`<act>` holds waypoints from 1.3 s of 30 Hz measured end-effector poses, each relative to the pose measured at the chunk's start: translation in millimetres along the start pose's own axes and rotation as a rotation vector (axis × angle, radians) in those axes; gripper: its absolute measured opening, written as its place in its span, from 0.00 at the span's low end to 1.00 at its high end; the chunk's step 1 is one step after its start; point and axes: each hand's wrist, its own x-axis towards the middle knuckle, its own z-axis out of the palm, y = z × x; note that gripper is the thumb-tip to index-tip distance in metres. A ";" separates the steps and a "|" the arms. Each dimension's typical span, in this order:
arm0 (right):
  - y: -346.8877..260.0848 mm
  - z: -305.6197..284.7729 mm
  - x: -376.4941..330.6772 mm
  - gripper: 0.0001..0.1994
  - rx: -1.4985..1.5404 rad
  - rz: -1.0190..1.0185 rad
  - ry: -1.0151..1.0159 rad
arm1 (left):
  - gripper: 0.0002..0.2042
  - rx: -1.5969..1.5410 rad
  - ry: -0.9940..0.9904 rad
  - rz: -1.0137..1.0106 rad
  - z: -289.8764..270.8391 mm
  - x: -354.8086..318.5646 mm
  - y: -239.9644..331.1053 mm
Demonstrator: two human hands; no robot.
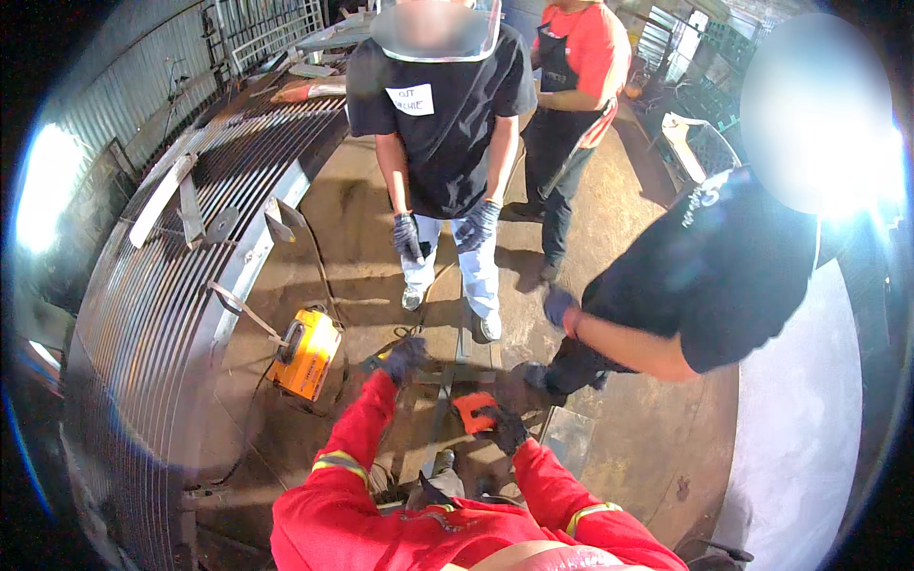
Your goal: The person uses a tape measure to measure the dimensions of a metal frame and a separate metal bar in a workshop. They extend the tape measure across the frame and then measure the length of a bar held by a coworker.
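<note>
My arms are in red sleeves with reflective cuffs and dark gloves. My right hand (507,428) grips a small orange-red block (470,410) just above the floor, beside a long grey metal bar (461,335) that runs away from me. My left hand (405,358) reaches forward to a crosspiece of that bar, fingers curled; whether it grips anything is unclear. A yellowish tool tip (375,362) shows right beside it.
An orange welding machine (307,353) sits on the floor at left, cables trailing. A large barred steel grate (162,285) curves along the left. Three people stand close: one in black with gloves (438,124), one in red with an apron (576,67), one bending at right (709,276).
</note>
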 end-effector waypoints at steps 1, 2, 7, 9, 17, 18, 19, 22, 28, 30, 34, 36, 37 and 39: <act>-5.1 0.3 7.8 0.17 0.494 0.270 0.102 | 0.20 0.086 -0.105 -0.078 47.3 -17.3 -5.8; 3.9 -8.6 23.5 0.17 0.327 0.189 0.104 | 0.22 -0.165 -0.164 -0.187 100.2 -39.2 6.4; -40.8 34.9 75.5 0.20 -0.257 0.223 -0.024 | 0.24 -0.392 0.017 -0.126 144.9 -105.2 49.6; -32.7 40.1 83.8 0.20 -0.154 0.155 0.018 | 0.22 -0.473 0.111 -0.183 134.3 -114.2 50.5; -29.0 -3.4 -3.3 0.16 0.119 0.146 0.285 | 0.18 -0.583 0.273 0.055 98.9 -107.2 115.0; 19.9 -43.6 -17.0 0.15 -0.048 0.040 0.306 | 0.17 -0.535 0.291 0.076 105.1 -101.0 120.6; 73.8 -97.3 -31.0 0.13 -0.234 -0.074 0.342 | 0.18 -0.514 0.262 0.138 122.4 -87.6 131.2; 127.9 -108.3 -94.4 0.12 -0.395 0.075 0.380 | 0.15 -0.420 0.321 0.220 82.2 -86.1 135.5; 174.0 -135.0 -239.3 0.13 -0.620 0.688 0.487 | 0.16 -0.715 0.513 0.402 79.2 -86.1 152.8; 176.3 -126.9 -256.2 0.13 -0.508 0.799 0.551 | 0.16 -0.794 0.443 0.354 84.8 -85.7 157.5; 178.4 -113.1 -267.5 0.13 -0.353 0.846 0.626 | 0.15 -0.908 0.366 0.251 94.6 -84.9 157.3; 177.1 -113.0 -265.4 0.13 -0.304 0.837 0.652 | 0.12 -0.975 0.459 0.261 105.3 -88.1 159.1; 176.5 -108.9 -260.7 0.13 -0.274 0.827 0.665 | 0.11 -0.978 0.451 0.285 100.0 -82.7 155.6; 171.0 -106.8 -256.0 0.13 -0.217 0.806 0.696 | 0.09 -1.008 0.491 0.300 91.0 -77.0 147.0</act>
